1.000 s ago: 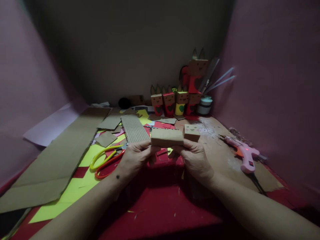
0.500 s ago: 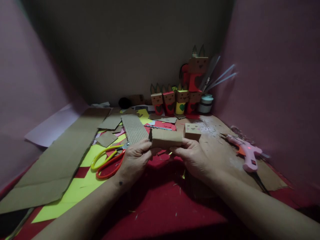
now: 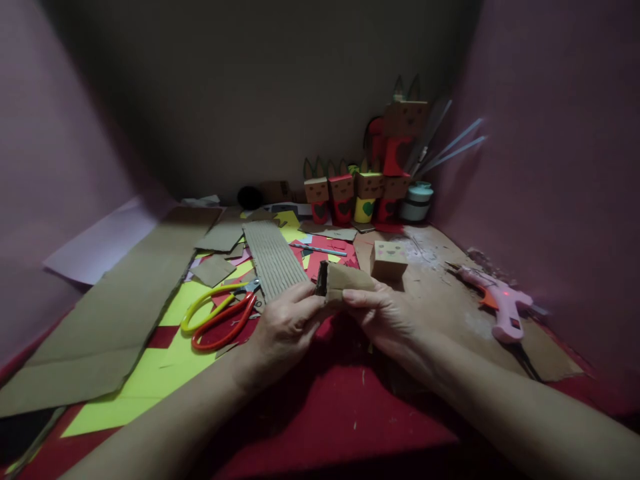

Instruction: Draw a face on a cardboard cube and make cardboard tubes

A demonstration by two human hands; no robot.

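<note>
Both my hands hold a small brown cardboard box (image 3: 345,279) above the red paper at the table's middle. My left hand (image 3: 285,327) pinches its left end, where a dark open end shows. My right hand (image 3: 383,313) grips it from the right, fingers laid over its front. Just behind the right hand stands a cardboard cube with a drawn face (image 3: 389,260). Yellow and red scissors (image 3: 220,313) lie to the left of my left hand.
Finished cardboard animal figures (image 3: 350,197) stand in a row at the back, with one taller figure (image 3: 403,133) and a small jar (image 3: 416,202) beside them. A pink glue gun (image 3: 497,303) lies at right. A corrugated strip (image 3: 273,257), a large brown cardboard sheet (image 3: 115,313) and yellow paper (image 3: 145,380) cover the left.
The cardboard box has been turned from broadside to end-on, so its dark open end now faces me. Both hands shifted slightly right with it.
</note>
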